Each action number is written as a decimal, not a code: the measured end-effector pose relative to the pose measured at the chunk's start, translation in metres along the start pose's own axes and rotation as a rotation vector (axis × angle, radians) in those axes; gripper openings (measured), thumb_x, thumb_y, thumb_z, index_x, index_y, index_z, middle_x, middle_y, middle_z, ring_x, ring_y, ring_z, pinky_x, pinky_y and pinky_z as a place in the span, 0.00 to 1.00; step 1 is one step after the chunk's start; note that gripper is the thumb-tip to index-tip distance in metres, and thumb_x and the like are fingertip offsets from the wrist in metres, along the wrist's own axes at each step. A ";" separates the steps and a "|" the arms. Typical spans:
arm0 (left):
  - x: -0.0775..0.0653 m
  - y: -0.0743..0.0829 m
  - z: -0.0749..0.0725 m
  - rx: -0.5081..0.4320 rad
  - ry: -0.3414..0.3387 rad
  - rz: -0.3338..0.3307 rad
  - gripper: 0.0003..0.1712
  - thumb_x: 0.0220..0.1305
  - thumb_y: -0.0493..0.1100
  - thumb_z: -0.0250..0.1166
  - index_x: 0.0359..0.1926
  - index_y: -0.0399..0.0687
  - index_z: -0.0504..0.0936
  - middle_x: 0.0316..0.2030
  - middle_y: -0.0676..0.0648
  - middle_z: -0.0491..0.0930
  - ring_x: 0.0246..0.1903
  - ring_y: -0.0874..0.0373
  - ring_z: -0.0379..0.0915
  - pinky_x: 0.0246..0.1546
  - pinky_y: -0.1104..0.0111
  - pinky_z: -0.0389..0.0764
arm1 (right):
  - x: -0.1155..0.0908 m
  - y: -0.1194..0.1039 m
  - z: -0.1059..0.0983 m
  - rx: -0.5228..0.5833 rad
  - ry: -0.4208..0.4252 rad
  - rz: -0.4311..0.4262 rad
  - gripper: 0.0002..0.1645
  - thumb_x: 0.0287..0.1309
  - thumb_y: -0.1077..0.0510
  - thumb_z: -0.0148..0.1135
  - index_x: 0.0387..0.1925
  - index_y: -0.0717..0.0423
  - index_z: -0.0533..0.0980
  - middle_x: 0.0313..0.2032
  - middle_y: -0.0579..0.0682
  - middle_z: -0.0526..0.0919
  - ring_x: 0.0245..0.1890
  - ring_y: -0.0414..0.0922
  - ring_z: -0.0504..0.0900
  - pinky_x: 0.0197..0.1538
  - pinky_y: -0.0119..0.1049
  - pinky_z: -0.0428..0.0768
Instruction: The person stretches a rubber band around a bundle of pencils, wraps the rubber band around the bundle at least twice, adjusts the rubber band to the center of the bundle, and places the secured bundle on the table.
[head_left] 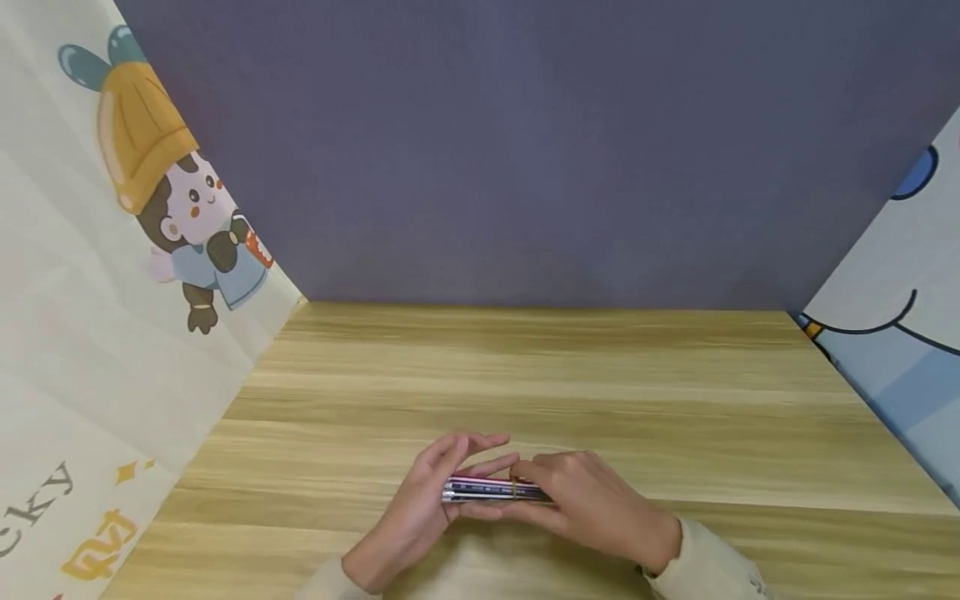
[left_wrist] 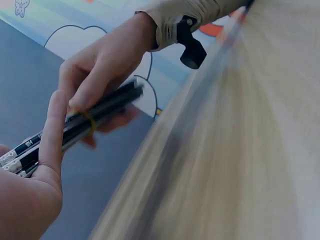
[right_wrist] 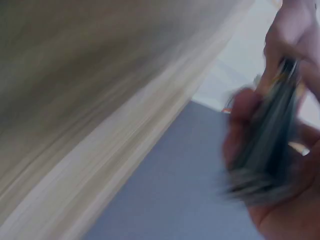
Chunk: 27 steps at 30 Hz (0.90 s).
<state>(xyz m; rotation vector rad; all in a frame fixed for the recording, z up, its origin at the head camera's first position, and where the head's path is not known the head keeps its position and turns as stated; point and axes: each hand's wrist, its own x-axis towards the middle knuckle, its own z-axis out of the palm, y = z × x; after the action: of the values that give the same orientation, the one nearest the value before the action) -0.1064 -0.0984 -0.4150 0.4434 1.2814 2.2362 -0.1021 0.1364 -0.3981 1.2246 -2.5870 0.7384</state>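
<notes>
A bundle of dark pencils (head_left: 480, 490) with pale ends is held level between both hands, low over the front of the table. A thin yellow rubber band (left_wrist: 90, 121) goes round it. My left hand (head_left: 426, 492) holds the pale-ended left part, with the thumb raised and fingers along the bundle. The right hand (head_left: 592, 504) grips the other part, its fingertips beside the band. In the left wrist view the pencils (left_wrist: 75, 130) slant up to the right hand (left_wrist: 107, 60). Motion blurs the bundle (right_wrist: 265, 135) in the right wrist view.
The wood-grain table (head_left: 525, 375) spreads out around the hands. A dark grey-blue panel (head_left: 540, 150) rises at its back. Pale printed sheets with cartoon figures (head_left: 187, 192) line the left and right sides. A small black device (left_wrist: 192, 47) sits on the right wrist.
</notes>
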 end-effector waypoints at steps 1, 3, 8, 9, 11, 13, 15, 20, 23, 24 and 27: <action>0.001 0.002 -0.001 0.012 0.003 -0.001 0.26 0.82 0.50 0.38 0.63 0.33 0.68 0.69 0.38 0.66 0.65 0.43 0.69 0.46 0.56 0.86 | -0.001 0.003 -0.004 0.076 -0.019 0.033 0.14 0.66 0.39 0.60 0.41 0.41 0.81 0.27 0.29 0.78 0.21 0.25 0.68 0.24 0.18 0.70; 0.002 0.005 -0.003 0.037 0.012 0.004 0.26 0.82 0.51 0.39 0.61 0.33 0.70 0.67 0.37 0.68 0.62 0.41 0.72 0.44 0.56 0.86 | -0.003 0.010 -0.011 0.235 -0.033 0.091 0.10 0.66 0.41 0.62 0.41 0.38 0.82 0.29 0.30 0.80 0.22 0.26 0.72 0.24 0.21 0.74; 0.009 0.008 -0.006 0.255 0.047 0.056 0.24 0.82 0.48 0.42 0.57 0.31 0.72 0.61 0.35 0.75 0.58 0.41 0.76 0.49 0.55 0.85 | -0.013 0.019 -0.017 0.496 -0.016 0.213 0.05 0.66 0.47 0.64 0.40 0.38 0.82 0.31 0.38 0.84 0.23 0.32 0.76 0.24 0.31 0.80; 0.010 0.008 -0.006 0.333 0.056 0.071 0.24 0.81 0.48 0.43 0.57 0.31 0.73 0.60 0.35 0.76 0.58 0.43 0.76 0.52 0.57 0.84 | -0.015 0.020 -0.017 0.508 -0.010 0.244 0.05 0.66 0.47 0.64 0.41 0.38 0.83 0.32 0.39 0.84 0.24 0.33 0.77 0.24 0.32 0.81; 0.013 0.007 -0.005 0.496 0.082 0.102 0.22 0.81 0.46 0.44 0.58 0.34 0.75 0.61 0.35 0.75 0.59 0.44 0.75 0.58 0.60 0.80 | -0.018 0.021 -0.017 0.519 0.007 0.310 0.06 0.65 0.46 0.65 0.41 0.37 0.84 0.33 0.40 0.85 0.26 0.35 0.79 0.26 0.34 0.83; 0.017 0.004 -0.003 0.638 0.113 0.136 0.22 0.81 0.47 0.43 0.61 0.39 0.75 0.64 0.36 0.72 0.62 0.42 0.72 0.63 0.60 0.75 | -0.020 0.023 -0.016 0.508 0.049 0.377 0.06 0.65 0.44 0.64 0.40 0.36 0.84 0.35 0.40 0.86 0.29 0.37 0.81 0.29 0.34 0.84; 0.020 -0.001 -0.002 0.711 0.145 0.148 0.24 0.82 0.48 0.40 0.66 0.42 0.71 0.69 0.38 0.66 0.64 0.40 0.67 0.67 0.53 0.69 | -0.020 0.026 -0.013 0.531 0.129 0.409 0.08 0.69 0.47 0.60 0.42 0.39 0.84 0.40 0.43 0.87 0.35 0.40 0.83 0.36 0.35 0.85; 0.029 -0.012 -0.004 0.736 0.170 0.115 0.29 0.82 0.54 0.32 0.75 0.50 0.57 0.75 0.42 0.55 0.72 0.40 0.53 0.71 0.39 0.55 | -0.019 0.038 -0.004 0.617 0.381 0.388 0.21 0.79 0.58 0.41 0.49 0.53 0.82 0.54 0.51 0.83 0.54 0.46 0.80 0.55 0.42 0.80; 0.035 -0.014 -0.009 0.731 0.159 0.060 0.29 0.82 0.55 0.33 0.77 0.54 0.54 0.76 0.42 0.53 0.74 0.41 0.50 0.71 0.37 0.51 | -0.018 0.046 -0.001 0.649 0.419 0.423 0.23 0.80 0.54 0.38 0.51 0.53 0.81 0.57 0.52 0.81 0.58 0.46 0.78 0.59 0.45 0.78; 0.038 -0.014 -0.010 0.727 0.154 0.041 0.28 0.82 0.54 0.35 0.77 0.56 0.53 0.76 0.42 0.52 0.74 0.42 0.49 0.71 0.37 0.51 | -0.018 0.049 0.000 0.678 0.406 0.454 0.22 0.80 0.52 0.40 0.52 0.54 0.81 0.57 0.52 0.81 0.59 0.47 0.77 0.60 0.47 0.77; 0.044 -0.014 -0.015 0.701 0.135 -0.005 0.29 0.80 0.47 0.42 0.77 0.57 0.53 0.76 0.40 0.52 0.74 0.41 0.48 0.71 0.38 0.51 | -0.017 0.058 -0.002 0.817 0.298 0.553 0.22 0.77 0.47 0.47 0.56 0.56 0.78 0.58 0.56 0.80 0.58 0.52 0.78 0.60 0.47 0.78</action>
<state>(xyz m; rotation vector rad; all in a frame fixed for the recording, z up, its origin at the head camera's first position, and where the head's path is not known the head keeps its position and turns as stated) -0.1461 -0.0766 -0.4338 0.5349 2.1282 1.7769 -0.1359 0.1800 -0.4231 0.4123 -2.4117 2.0398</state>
